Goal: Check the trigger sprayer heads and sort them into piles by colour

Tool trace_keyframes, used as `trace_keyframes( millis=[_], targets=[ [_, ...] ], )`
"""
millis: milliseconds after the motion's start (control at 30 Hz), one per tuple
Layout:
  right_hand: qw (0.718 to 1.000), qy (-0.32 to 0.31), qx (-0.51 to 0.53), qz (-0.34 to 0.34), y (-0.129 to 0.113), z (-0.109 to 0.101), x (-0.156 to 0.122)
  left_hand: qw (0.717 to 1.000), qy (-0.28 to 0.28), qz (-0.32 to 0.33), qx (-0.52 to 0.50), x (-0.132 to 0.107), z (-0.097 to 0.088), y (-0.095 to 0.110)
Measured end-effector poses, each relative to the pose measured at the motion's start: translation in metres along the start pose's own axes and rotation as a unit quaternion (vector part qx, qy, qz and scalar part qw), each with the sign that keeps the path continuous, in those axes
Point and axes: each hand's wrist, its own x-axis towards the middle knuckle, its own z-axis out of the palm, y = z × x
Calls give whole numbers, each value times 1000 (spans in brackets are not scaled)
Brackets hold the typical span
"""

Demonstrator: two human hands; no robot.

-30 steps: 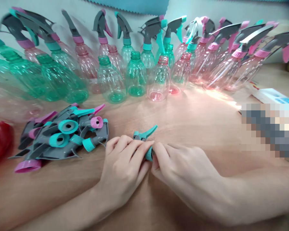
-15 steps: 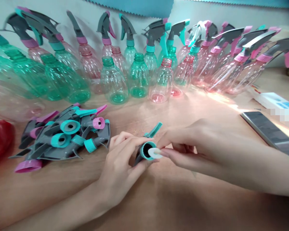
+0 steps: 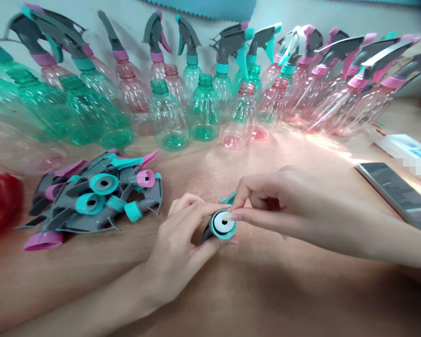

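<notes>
My left hand (image 3: 182,234) grips a grey trigger spray head (image 3: 205,234) whose teal collar (image 3: 234,231) opens towards me. Inside that collar lies a white ring-shaped washer (image 3: 219,223) with a dark hole at its centre. My right hand (image 3: 277,206) pinches at the washer's right edge with thumb and forefinger, its other fingers curled. Behind the fingertips shows part of the teal trigger (image 3: 228,198). Left of my hands, a pile of loose spray heads (image 3: 101,210) has teal and pink collars facing various ways.
Along the wall stand several green bottles (image 3: 204,110) and pink bottles (image 3: 237,117), some uncapped, others with spray heads fitted. A phone (image 3: 393,187) lies at the right beside a white box (image 3: 403,147). Something red and shiny (image 3: 2,206) sits at the left edge.
The washer, tilted at the collar's mouth before, now lies flat inside the collar. My right fingertips have followed it to the rim. The view has shifted slightly.
</notes>
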Motion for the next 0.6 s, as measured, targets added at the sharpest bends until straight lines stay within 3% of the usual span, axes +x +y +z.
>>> trace_keyframes(
  millis=[167, 367, 600],
  targets=[
    [999, -3, 33, -10, 4, 7, 0, 1000, 8, 13, -10, 1, 1, 1],
    [997, 48, 61, -23, 8, 10, 4, 1000, 9, 8, -6, 1, 1, 1],
    [995, 24, -40, -93, -3, -2, -1, 1000, 1, 10, -8, 1, 0, -1]
  ],
)
